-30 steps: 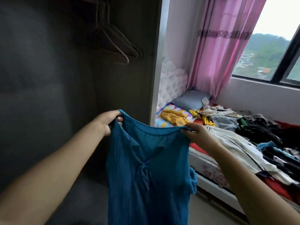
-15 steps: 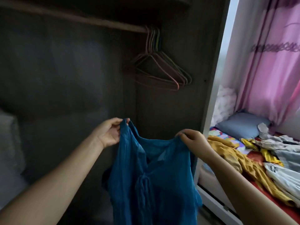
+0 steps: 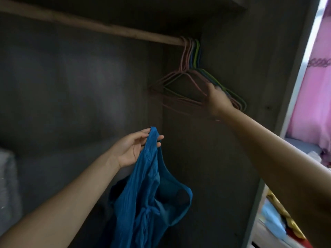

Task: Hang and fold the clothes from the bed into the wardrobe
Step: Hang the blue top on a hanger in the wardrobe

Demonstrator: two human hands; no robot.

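the left hand (image 3: 133,149) pinches one strap of the blue sleeveless cotton top (image 3: 148,190); the right hand (image 3: 217,100) touches the bunched wire hangers (image 3: 189,83), its grip unclear. tangled hangers could all drag off the wooden rail (image 3: 89,25).

Inside the wardrobe (image 3: 89,86): rail (image 3: 89,26) across the top, hangers (image 3: 179,83) bunched at its right end, against the side wall. Right hand (image 3: 217,100) up among the hangers. Left hand (image 3: 133,149) lower and further left, top (image 3: 152,194) hanging below it. Curtain (image 3: 311,86) and bed (image 3: 279,221) outside, at far right.
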